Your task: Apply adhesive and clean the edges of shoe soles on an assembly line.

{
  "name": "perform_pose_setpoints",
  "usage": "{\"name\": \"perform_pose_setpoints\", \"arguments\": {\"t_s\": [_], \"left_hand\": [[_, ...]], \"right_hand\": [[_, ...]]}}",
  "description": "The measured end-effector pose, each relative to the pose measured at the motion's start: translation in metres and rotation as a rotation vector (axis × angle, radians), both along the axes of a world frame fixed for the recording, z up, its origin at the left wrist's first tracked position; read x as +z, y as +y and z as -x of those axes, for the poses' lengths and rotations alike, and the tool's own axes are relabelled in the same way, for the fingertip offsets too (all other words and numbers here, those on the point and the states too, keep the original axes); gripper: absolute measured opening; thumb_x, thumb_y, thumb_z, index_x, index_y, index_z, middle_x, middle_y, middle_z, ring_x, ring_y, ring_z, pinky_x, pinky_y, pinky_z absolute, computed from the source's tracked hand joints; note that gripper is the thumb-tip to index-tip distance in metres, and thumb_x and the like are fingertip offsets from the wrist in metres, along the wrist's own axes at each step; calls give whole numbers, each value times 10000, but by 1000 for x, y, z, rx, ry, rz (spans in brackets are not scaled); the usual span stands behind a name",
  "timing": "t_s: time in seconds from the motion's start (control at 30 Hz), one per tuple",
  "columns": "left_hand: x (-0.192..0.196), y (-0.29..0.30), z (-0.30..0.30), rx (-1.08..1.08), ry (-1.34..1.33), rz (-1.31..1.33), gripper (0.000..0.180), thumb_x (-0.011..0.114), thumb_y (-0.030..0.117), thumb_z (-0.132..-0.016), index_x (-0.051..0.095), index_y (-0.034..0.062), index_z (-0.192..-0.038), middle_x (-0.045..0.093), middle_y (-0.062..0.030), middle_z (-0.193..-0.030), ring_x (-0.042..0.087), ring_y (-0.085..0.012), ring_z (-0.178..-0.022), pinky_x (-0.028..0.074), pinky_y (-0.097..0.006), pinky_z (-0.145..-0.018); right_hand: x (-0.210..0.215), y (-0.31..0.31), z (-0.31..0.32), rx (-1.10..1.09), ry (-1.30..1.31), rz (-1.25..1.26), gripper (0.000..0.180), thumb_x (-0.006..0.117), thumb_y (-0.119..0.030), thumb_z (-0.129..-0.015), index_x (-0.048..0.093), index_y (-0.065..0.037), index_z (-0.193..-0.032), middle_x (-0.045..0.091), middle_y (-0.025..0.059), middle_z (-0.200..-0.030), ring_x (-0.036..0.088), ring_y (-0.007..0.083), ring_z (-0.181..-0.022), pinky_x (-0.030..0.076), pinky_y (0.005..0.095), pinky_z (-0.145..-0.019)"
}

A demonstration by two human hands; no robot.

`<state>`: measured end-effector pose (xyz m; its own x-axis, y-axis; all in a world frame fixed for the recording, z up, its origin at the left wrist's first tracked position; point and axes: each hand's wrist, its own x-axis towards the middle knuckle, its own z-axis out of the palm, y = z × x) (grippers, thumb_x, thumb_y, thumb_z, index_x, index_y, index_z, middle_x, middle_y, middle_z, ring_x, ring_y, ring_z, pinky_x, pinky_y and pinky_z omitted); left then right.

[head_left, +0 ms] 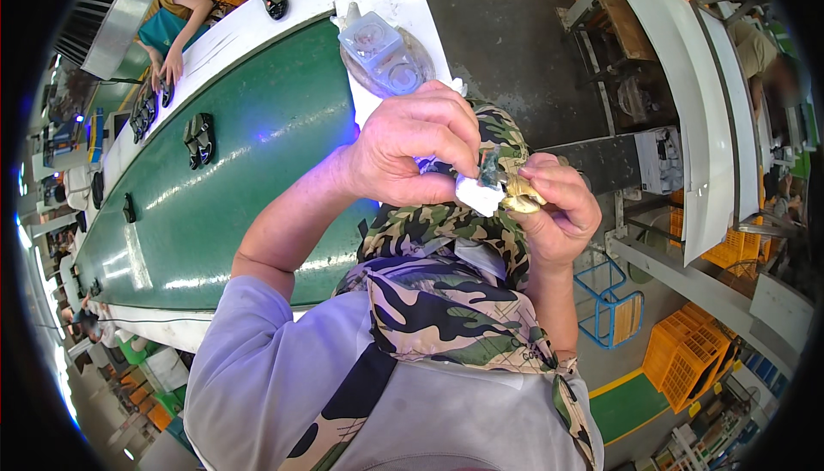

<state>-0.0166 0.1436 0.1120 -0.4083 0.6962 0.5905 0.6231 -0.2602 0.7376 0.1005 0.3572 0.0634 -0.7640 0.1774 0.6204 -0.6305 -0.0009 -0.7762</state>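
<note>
My left hand (419,146) pinches a small bright white wad (481,195), perhaps cloth or paper, between thumb and fingers. Touching it on the other side is a shiny yellowish-gold piece (522,196), gripped by the thumb and fingers of my right hand (562,206). A small dark greenish bit (491,166) shows just above the white wad. Both hands meet above my lap, over a camouflage apron (446,299). The exact kind of the gold piece cannot be made out, since my fingers cover part of it.
Left of me runs a green conveyor belt (283,85) carrying dark sandals (199,140). A translucent bluish plastic container (373,42) stands on the white ledge beyond my left hand. Another person's hands (167,67) work across the belt. At right are a blue-framed stool (614,312) and orange crates (687,355).
</note>
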Motion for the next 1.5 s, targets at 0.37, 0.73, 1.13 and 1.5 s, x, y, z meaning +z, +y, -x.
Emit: {"name": "perform_pose_setpoints", "arguments": {"t_s": [0.37,0.73,1.13,1.5], "left_hand": [[-9,0,0,48,-2,-29,272,815,300,-810,680,65,-837,668,-44,-837,648,-238,-790,460,-355,-742],[-34,2,-11,50,-510,31,345,884,95,-707,656,4,-949,650,-97,-995,602,-188,-950,461,-326,-841],[-58,10,-22,132,-1085,-99,259,710,127,-867,653,-27,-1067,668,-51,-963,611,-111,-865,498,-266,-798],[-71,9,-18,212,-1101,6,231,686,132,-852,668,-7,-1035,663,-34,-925,592,-98,-838,462,-259,-782]], "right_hand": [[5,4,1,64,-99,-5,342,841,-86,-742,691,15,-1033,715,163,-991,653,246,-902,503,372,-838],[5,1,-5,186,-395,247,418,794,-26,-771,620,53,-1143,674,130,-1067,634,154,-974,503,285,-858],[-13,-7,9,171,-648,529,312,740,-112,-836,624,54,-1074,691,95,-922,616,120,-714,498,246,-673],[-23,-9,14,160,-697,542,260,726,-95,-844,625,46,-1038,690,99,-898,614,127,-682,494,243,-651]]}}
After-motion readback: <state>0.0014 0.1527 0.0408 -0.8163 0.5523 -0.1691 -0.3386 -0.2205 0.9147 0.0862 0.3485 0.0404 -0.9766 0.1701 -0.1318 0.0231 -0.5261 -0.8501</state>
